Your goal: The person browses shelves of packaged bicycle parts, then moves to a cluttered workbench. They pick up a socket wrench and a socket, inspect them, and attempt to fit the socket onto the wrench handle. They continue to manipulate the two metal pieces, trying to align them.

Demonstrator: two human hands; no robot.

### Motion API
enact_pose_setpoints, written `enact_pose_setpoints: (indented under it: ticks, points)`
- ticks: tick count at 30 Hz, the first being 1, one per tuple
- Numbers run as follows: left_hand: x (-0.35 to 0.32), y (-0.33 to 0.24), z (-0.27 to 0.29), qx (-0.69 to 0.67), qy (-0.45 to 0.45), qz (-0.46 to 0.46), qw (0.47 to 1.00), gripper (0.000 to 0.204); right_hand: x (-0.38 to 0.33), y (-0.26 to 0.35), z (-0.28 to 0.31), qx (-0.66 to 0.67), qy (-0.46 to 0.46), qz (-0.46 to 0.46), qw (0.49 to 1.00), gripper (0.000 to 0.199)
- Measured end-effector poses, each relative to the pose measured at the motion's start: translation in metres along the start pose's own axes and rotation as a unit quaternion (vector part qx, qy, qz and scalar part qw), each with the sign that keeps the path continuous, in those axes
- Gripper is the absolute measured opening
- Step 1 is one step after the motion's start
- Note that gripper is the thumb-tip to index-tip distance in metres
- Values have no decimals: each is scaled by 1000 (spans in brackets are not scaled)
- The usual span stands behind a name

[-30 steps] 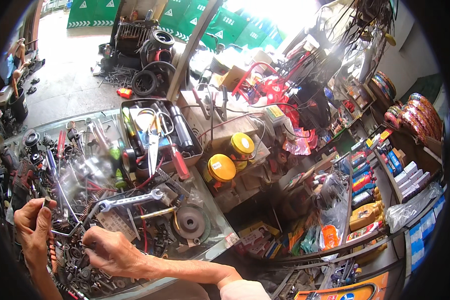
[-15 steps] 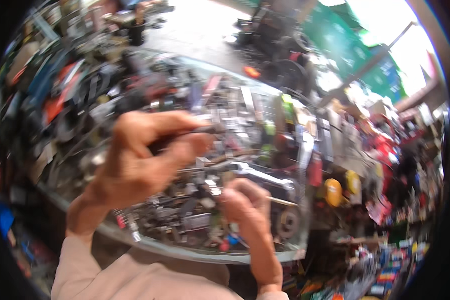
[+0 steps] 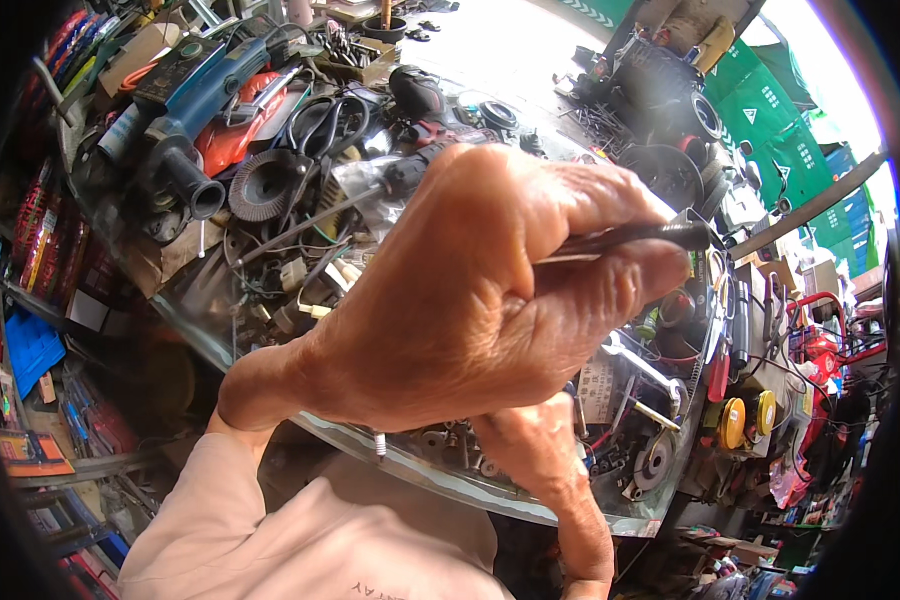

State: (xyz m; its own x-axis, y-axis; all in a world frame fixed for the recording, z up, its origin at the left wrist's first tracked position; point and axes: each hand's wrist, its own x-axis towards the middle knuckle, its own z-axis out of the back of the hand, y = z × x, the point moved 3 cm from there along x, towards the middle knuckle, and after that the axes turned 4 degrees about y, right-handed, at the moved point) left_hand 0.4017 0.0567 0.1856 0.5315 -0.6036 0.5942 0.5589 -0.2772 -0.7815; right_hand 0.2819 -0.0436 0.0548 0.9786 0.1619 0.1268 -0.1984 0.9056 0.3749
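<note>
A dark rod (image 3: 675, 236) is clamped between the thumb and fingers of the left hand (image 3: 460, 290), which is held raised over the table, with the rod's rounded end pointed to the right. The middle of the view is filled by the back of this hand, and much of the tabletop is covered by it. The right hand (image 3: 535, 450) is seen lower and nearer the table's near edge, partly hidden behind the left; whether its fingers are closed on anything cannot be told.

Just right of the right hand, a printed card (image 3: 597, 390) is laid among small metal parts, and a silver spanner (image 3: 645, 362) is set beyond it. Nearer, at the table's right corner, a round grinding disc (image 3: 656, 460) is laid flat. The glass-edged table (image 3: 450, 482) is bordered by the wearer's pale shirt (image 3: 320, 530) on the near side.

To the left of the left hand, a round brush wheel (image 3: 267, 185) is seen among the clutter, with black-handled scissors (image 3: 320, 125) placed farther off. An orange bag (image 3: 240, 130) is partly covered by other items, and a blue power tool (image 3: 215, 85) is laid alongside it at the far left.

On the right, past the table, two yellow-lidded jars (image 3: 732, 423) are stood side by side. Dark tyres (image 3: 660, 180) are piled on the far side, and green panels (image 3: 770, 130) are ranged behind them.
</note>
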Motion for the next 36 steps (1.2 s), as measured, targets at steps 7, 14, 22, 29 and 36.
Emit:
enact_pose_setpoints:
  ticks: [7, 14, 22, 29, 36]
  points:
    - [-6, -1, 17, -5, -2, 9, 1000, 25, 8, 6, 16, -40, -64, -51, 996, 14]
    - [-1, -4, 28, 10, -31, 8, 999, 22, 12, 24, -11, 4, 9, -21, 1000, 13]
    - [-1, -1, 33, 24, -64, -28, 997, 22, 16, 25, -1, -73, -34, -71, 994, 10]
    - [1, -3, 38, 47, -25, -37, 998, 24, 1, 60, -23, 19, 54, -31, 998, 11]
    - [-2, -6, 33, 92, 10, 7, 996, 21, -3, 60, -35, 37, 46, -64, 996, 14]
